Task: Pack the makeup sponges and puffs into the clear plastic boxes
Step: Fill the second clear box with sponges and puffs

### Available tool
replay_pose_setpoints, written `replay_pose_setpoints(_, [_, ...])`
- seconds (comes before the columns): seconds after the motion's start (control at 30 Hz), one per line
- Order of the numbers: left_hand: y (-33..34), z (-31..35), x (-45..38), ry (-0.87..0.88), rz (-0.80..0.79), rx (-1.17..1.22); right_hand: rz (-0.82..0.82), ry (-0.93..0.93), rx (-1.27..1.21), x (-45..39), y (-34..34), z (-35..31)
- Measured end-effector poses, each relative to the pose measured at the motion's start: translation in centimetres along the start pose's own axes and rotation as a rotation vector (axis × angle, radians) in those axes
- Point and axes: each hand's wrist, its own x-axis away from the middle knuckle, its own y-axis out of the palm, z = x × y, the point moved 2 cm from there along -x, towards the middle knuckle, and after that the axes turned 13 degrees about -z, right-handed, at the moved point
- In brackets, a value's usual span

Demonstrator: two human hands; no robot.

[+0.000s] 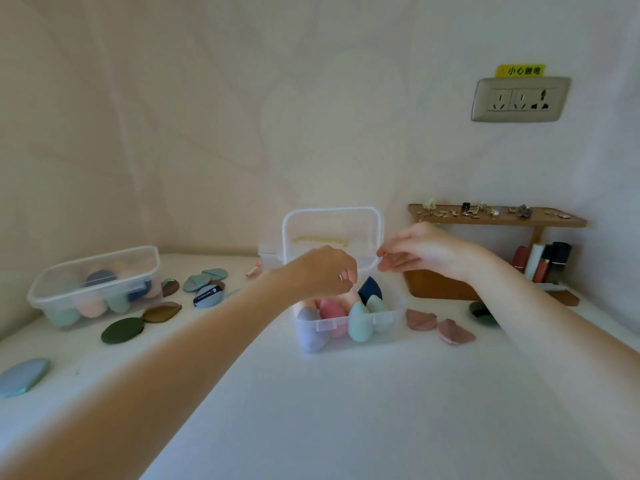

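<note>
A clear plastic box (325, 324) stands in the middle of the white table. It holds upright teardrop sponges: lavender (308, 329), pink (331, 315), mint (358, 322) and navy (370, 289). Its hinged lid (332, 226) stands open behind them. My left hand (322, 271) hovers over the box in front of the lid, fingers curled, with nothing seen in them. My right hand (426, 251) pinches the lid's lower right corner. A second clear box (52, 271), closed and full of sponges, sits at the left.
Loose puffs lie around: dark green (122, 330), brown (161, 312), blue (22, 375), a navy labelled one (207, 296), two pink wedges (420, 319) and a dark one (481, 313). A wooden shelf (495, 220) with trinkets, lipsticks (540, 261) and a wall socket (519, 98) stand at the right.
</note>
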Motion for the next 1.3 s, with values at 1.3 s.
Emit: replay_pose_setpoints(1.3, [1.0,0.1,-2.5,0.079,0.092,0.111,0.308,0.120,0.370,-0.4,-2.6,2.6])
